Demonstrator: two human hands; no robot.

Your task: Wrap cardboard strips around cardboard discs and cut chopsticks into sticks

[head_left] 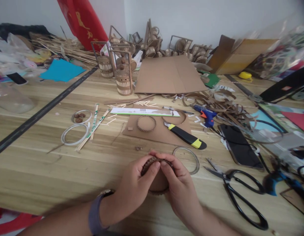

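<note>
Both my hands meet low in the middle of the picture over the wooden table (43, 164). My left hand (133, 185) and my right hand (180, 186) are closed around a small round cardboard ring with a corrugated rim (154, 161), thumbs pressing on its top edge. A brown disc shows under the ring between my palms. A watch (99, 209) sits on my left wrist. Just right of my hands lies a thin grey ring (191, 155).
A black-and-yellow utility knife (185, 135) and another corrugated ring (146, 123) lie on a cardboard piece ahead. Black scissors (240, 193), a phone (239, 146) and a blue glue gun (205, 114) are at the right. Tape rings (74, 134), chopsticks and small cardboard lanterns (123, 77) stand at the left and back.
</note>
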